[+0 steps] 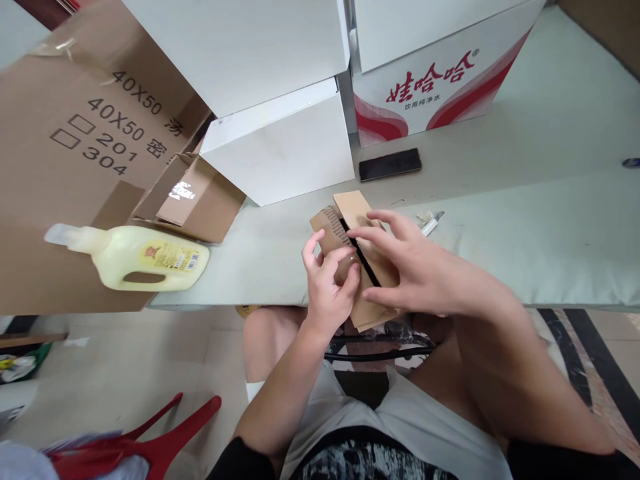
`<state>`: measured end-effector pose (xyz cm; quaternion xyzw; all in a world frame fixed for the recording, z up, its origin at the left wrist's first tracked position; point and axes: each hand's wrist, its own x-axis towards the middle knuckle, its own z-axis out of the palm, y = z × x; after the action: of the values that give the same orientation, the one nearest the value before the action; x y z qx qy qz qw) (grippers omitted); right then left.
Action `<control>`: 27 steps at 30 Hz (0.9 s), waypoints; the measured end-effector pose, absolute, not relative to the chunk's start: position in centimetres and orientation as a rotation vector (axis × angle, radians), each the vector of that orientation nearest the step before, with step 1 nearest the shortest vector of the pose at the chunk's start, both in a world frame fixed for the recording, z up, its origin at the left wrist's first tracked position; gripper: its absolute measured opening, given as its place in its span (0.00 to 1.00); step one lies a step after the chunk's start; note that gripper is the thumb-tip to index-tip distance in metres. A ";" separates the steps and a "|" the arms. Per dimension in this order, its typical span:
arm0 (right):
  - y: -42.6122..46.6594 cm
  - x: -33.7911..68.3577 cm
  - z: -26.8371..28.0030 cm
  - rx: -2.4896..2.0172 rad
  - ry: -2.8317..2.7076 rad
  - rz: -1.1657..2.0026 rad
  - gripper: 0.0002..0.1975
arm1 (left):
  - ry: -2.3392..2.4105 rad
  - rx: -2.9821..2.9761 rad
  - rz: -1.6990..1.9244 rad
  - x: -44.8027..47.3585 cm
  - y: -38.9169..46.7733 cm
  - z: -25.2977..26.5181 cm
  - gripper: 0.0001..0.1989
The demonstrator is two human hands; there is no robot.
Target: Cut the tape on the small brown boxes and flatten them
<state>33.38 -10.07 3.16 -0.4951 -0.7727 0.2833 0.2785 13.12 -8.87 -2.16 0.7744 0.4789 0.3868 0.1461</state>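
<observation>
A small brown cardboard box (356, 205) lies at the table's front edge, partly over my lap. A dark slot runs along its length, and a row of dark marks shows on its left panel. My left hand (331, 283) is at that left panel, thumb and fingers bent together on the cardboard near a glossy spot. What exactly lies between those fingertips is partly hidden. My right hand (407, 263) reaches over the box from the right, its fingers spread and curved, with fingertips at or near the slot.
A black phone (390, 165) lies behind the box. To its right is a small cutter-like tool (433, 223). White cartons (290, 153) stand at the back. A yellow bottle (155, 257) rests at left by a large cardboard sheet (60, 180) and an open carton (215, 207).
</observation>
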 end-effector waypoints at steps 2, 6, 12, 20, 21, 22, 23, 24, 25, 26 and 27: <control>-10.4 32.8 3.1 -1.400 -2.111 0.741 0.36 | 1.351 2.225 1.071 13.1 -8.9 -2.0 0.10; -10.4 33.0 3.2 -1.397 -2.125 0.804 0.32 | 1.277 2.242 0.961 13.0 -9.0 -1.9 0.14; -10.3 34.3 3.9 -1.411 -1.996 0.820 0.31 | 1.276 2.276 0.833 12.6 -9.3 -1.8 0.16; -10.7 35.9 4.8 -1.248 -1.980 0.838 0.20 | 1.225 2.329 0.886 12.4 -9.2 -1.4 0.12; -10.8 35.9 4.8 -1.219 -1.991 0.839 0.18 | 1.210 2.329 0.942 12.2 -9.2 -1.4 0.11; -10.9 35.8 4.8 -1.199 -2.004 0.831 0.18 | 1.196 2.326 1.005 12.0 -9.2 -1.5 0.11; -11.0 35.7 4.7 -1.197 -2.019 0.814 0.18 | 1.187 2.320 1.070 11.8 -9.1 -1.5 0.11; -11.2 35.6 4.6 -1.219 -2.039 0.785 0.19 | 1.186 2.309 1.136 11.6 -9.1 -1.5 0.13; -11.3 35.4 4.5 -1.262 -2.063 0.750 0.20 | 1.193 2.293 1.194 11.4 -9.1 -1.4 0.15; -11.4 35.3 4.5 -1.316 -2.091 0.715 0.20 | 1.204 2.269 1.245 11.2 -9.0 -1.4 0.18; -11.6 35.2 4.5 -1.369 -2.124 0.684 0.20 | 1.217 2.240 1.287 11.1 -9.0 -1.3 0.19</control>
<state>35.24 -11.60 4.53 -0.5052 -0.7836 0.2524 0.2591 11.12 -9.01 -1.27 0.7764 0.4219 0.4461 0.1422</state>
